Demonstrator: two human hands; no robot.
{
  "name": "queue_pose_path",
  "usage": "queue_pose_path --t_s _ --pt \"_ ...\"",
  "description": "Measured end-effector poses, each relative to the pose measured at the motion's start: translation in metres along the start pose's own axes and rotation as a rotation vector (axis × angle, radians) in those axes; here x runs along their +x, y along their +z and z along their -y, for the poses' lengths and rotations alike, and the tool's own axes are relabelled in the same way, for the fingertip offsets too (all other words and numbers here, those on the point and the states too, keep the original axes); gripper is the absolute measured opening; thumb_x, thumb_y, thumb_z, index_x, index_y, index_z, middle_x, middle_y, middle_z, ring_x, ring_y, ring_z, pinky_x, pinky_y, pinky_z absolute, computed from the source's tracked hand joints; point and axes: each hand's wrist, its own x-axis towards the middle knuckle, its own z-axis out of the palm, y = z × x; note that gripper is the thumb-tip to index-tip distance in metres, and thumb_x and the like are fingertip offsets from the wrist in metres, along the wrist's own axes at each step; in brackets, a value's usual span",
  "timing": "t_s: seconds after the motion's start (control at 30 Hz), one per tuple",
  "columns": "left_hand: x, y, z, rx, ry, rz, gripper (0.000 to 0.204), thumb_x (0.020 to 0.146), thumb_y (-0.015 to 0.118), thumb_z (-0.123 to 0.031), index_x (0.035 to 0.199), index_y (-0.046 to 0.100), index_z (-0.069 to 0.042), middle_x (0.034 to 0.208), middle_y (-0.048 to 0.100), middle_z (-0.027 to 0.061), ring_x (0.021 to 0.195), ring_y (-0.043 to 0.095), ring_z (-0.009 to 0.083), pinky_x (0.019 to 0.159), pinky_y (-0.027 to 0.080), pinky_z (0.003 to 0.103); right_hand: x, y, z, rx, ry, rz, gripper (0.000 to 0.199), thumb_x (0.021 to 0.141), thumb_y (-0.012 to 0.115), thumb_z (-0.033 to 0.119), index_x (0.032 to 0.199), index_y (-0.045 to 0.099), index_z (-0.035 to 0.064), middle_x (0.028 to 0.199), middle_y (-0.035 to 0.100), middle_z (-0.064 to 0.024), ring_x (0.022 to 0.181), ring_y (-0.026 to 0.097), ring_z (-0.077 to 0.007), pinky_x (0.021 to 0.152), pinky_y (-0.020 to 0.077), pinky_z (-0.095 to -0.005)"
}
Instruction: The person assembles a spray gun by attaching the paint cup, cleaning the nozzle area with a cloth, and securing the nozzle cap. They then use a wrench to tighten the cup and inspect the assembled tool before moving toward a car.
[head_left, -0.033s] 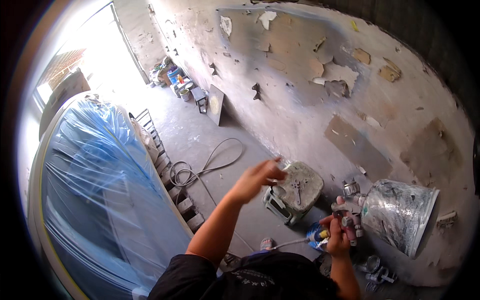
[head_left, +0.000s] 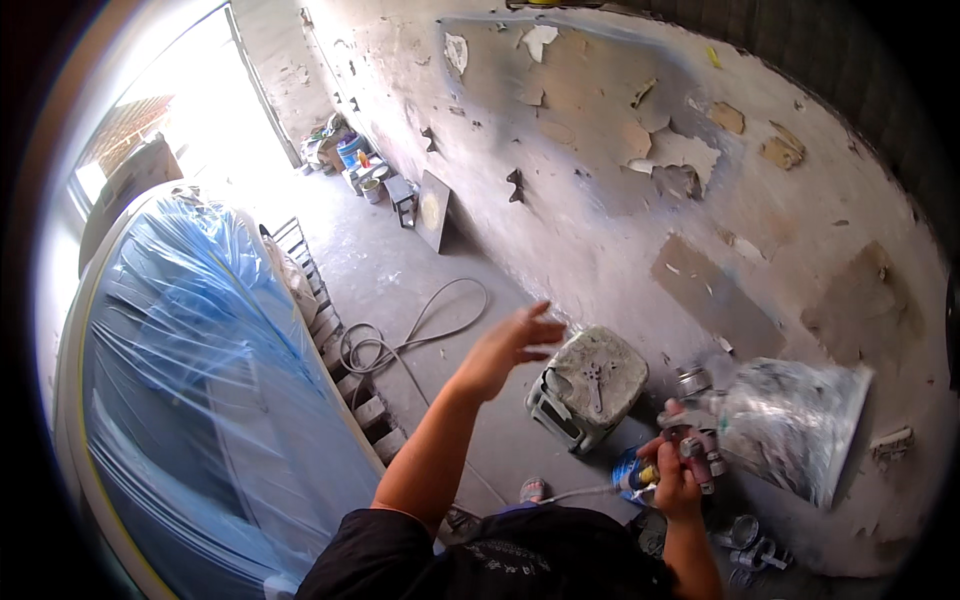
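Observation:
My right hand (head_left: 677, 490) grips a spray gun (head_left: 692, 448) by its handle. Attached to the gun is a large, paint-stained silvery cup (head_left: 790, 425), tilted on its side and smeared by motion. A grey air hose (head_left: 590, 491) runs to the gun through a yellow fitting near my hand. My left hand (head_left: 505, 348) is in the air with its fingers apart, holding nothing, beside a spattered stool (head_left: 615, 370). On the stool top lies a small grey wrench-like tool (head_left: 596, 386). Part of a blue can (head_left: 630, 472) shows below the gun.
A car-like shape under blue plastic sheeting (head_left: 200, 370) fills the left. Coiled hose (head_left: 375, 350) lies on the floor. The right wall (head_left: 590, 230) has peeling patches. Metal cups and parts (head_left: 750, 545) sit at lower right. A leaning board (head_left: 432, 210) and containers (head_left: 350, 152) stand farther back.
My left hand has lifted slightly up and left, its fingers spreading more. The spray gun and its cup have shifted a little in my right hand, and the cup is now blurred.

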Motion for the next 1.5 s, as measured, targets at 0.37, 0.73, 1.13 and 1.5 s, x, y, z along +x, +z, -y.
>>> queue_pose_path --t_s 0.37,0.73,1.13,1.5 --pt "0.02 -0.064 0.069 -0.371 -0.084 -0.037 0.071 0.093 0.02 -0.059 0.144 0.025 -0.01 0.147 0.03 0.0109 0.136 0.026 0.0267 0.109 0.018 0.046 0.007 0.029 -0.008 -0.085 0.296 0.398 0.028 0.091 0.05 0.012 0.116 0.056 0.0015 0.069 0.056 -0.0006 0.065 0.051 -0.0076 0.064 0.0423 -0.0228" --pt "0.022 -0.062 0.086 -0.382 -0.149 -0.026 0.071 0.095 0.015 -0.056 0.135 0.039 -0.002 0.138 0.042 0.0164 0.13 0.038 0.0283 0.106 0.026 0.042 0.015 0.026 -0.023 -0.049 0.409 0.405 0.027 0.09 0.05 0.011 0.114 0.059 0.0024 0.069 0.058 -0.0009 0.062 0.053 -0.0084 0.061 0.0457 -0.0244" --pt "0.035 -0.052 0.092 -0.376 -0.19 0.036 0.074 0.095 0.018 -0.058 0.133 0.041 0.001 0.137 0.044 0.0171 0.13 0.037 0.0298 0.108 0.021 0.044 0.009 0.015 -0.041 -0.035 0.483 0.448 0.031 0.093 0.048 0.014 0.121 0.054 0.0022 0.072 0.057 -0.0009 0.066 0.052 -0.0078 0.065 0.0447 -0.0228" --pt "0.041 -0.044 0.1 -0.403 -0.24 0.065 0.075 0.095 0.012 -0.058 0.132 0.043 0.0 0.134 0.047 0.0181 0.127 0.041 0.0294 0.106 0.028 0.041 0.004 0.011 -0.052 0.015 0.509 0.426 0.032 0.094 0.047 0.014 0.123 0.053 0.0019 0.074 0.056 -0.0006 0.069 0.052 -0.0075 0.069 0.0447 -0.0221"
